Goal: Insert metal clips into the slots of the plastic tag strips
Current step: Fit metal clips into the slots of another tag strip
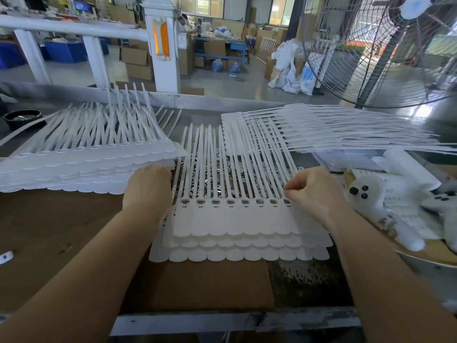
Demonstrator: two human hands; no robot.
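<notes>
A short stack of white plastic tag strips [237, 226] lies in front of me, tails pointing away. Metal clips [230, 201] sit in the slots along the top strip's row of heads. Loose metal clips [210, 169] lie heaped under the tails. My right hand [314, 194] is at the right end of the slot row, thumb and fingers pinched together at the rightmost slot; whether they hold a clip is hidden. My left hand [148, 186] lies curled at the stack's left edge beside the loose clips, and what it holds cannot be seen.
A tall stack of tag strips [86, 164] lies at the left and another [333, 129] at the back right. A black dish [23, 117] sits far left. White gloves [385, 201] and papers lie at the right. A large fan [385, 45] stands behind. Brown cardboard [61, 219] covers the table.
</notes>
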